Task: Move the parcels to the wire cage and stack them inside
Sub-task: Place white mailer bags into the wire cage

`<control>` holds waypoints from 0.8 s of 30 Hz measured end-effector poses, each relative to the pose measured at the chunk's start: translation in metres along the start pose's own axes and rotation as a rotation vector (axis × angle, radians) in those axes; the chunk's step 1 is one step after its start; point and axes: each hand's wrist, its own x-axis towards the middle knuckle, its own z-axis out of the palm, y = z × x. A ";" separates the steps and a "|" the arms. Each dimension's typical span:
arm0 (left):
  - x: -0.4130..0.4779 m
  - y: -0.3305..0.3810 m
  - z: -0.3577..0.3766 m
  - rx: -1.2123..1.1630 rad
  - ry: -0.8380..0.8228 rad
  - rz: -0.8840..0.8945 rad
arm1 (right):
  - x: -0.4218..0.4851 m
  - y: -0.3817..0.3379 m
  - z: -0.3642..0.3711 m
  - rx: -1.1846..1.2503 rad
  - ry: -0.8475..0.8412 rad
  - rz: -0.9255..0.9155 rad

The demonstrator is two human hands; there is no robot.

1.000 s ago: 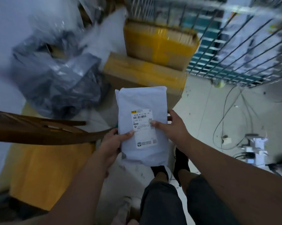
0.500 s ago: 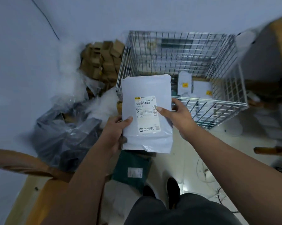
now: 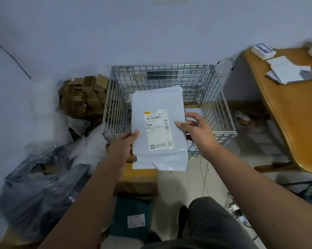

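1. Right now: carry step, w/ a white poly mailer held up over the near edge of the wire cage; label faces up toward the camera.
2. Left hand grips the mailer's left edge, thumb on top & fingers hidden underneath, so closed on it.
3. Right hand pinches the right edge beside the label, thumb on the face, fingers curled behind. Also clamped on the mailer.
4. Cage stands on the floor against the wall, open at the top. Inside, at least one pale flat parcel lies on the bottom at the right; the rest of the floor is mostly hidden by the mailer.
5. Judgement: task is early/mid. More goods wait outside the cage: a brown box just below the mailer, a dark green parcel near the feet, grey bags at left.
6. Next move prob. calls for: reach fwd past the near rim, lower the mailer flat, then let go w/ both hands.
7. Watch for: soft mailer may sag or snag on the wire rim if it comes in too low; lay it flat so later parcels stack evenly.
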 end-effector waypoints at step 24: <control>0.291 -0.021 0.136 0.412 0.457 -0.036 | 0.330 0.075 -0.054 -0.099 -0.102 0.307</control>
